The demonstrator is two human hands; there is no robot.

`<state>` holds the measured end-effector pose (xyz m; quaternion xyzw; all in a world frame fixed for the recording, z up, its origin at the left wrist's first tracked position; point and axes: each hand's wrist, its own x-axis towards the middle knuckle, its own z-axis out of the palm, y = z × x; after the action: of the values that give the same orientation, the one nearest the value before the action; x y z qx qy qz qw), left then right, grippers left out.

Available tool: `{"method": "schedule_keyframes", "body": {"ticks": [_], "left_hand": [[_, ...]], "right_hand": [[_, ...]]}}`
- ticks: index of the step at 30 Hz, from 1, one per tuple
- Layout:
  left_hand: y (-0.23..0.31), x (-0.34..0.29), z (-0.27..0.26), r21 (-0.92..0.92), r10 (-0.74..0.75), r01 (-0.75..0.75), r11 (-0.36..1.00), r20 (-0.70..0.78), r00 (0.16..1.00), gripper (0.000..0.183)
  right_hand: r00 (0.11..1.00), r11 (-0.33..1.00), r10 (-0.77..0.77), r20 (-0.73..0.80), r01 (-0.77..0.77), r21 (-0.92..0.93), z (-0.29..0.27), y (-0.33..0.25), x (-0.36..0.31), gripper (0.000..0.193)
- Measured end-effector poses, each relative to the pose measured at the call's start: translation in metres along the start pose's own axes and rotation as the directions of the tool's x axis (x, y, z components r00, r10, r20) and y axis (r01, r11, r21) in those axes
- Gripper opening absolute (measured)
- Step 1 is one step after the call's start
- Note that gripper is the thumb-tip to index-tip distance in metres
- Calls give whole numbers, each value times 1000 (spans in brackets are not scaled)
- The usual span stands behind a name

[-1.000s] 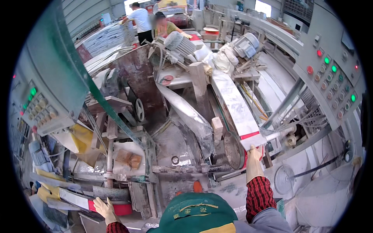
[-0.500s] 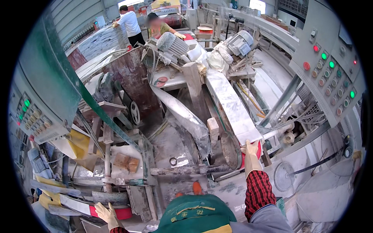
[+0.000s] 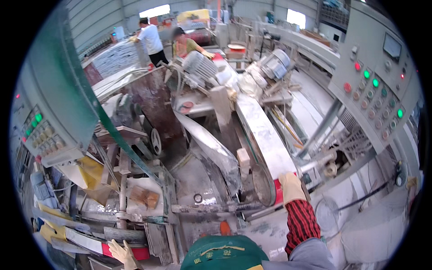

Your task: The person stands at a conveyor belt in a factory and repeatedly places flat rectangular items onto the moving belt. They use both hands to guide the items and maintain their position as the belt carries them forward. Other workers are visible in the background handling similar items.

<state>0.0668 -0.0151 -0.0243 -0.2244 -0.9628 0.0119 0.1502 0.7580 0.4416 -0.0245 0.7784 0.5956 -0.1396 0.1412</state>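
Both my hands wear cream work gloves. My right hand [image 3: 291, 186] lies over the near end of a long white stone strip [image 3: 266, 135], its back up and fingers laid flat. That strip rests on a red belt [image 3: 278, 191] that curves round a dusty roller [image 3: 262, 185]. Its fingertips are slightly blurred. Low on the left, my left hand [image 3: 122, 253] is open, fingers spread, over another red belt [image 3: 141, 254]. Nothing shows in its fingers. A second white strip [image 3: 84, 239] lies along that left belt, apart from the fingers.
Control panels with lit buttons stand left [image 3: 42, 128] and right [image 3: 375, 85]. Between the belts are a metal frame [image 3: 202, 208] and a wooden block [image 3: 243, 159]. Beyond are motors [image 3: 200, 66] and two co-workers, one in a white shirt [image 3: 150, 39], one with a gloved hand [image 3: 208, 54] by the far strip.
My right hand has shifted a little toward me and now lies flatter over the strip's end. My left hand has moved slightly left and down. The view has tilted a little.
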Motion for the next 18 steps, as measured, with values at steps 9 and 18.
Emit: {"method": "schedule_keyframes", "body": {"ticks": [9,18], "left_hand": [[46,23,-76,-274,-70,39,961,-102,992,70],[2,99,-109,-160,-457,494,854,222,861,76]], "right_hand": [[976,32,-7,-218,218,975,61,-14,-93,32],[902,538,-281,-326,430,725,155,9,-92,21]]}}
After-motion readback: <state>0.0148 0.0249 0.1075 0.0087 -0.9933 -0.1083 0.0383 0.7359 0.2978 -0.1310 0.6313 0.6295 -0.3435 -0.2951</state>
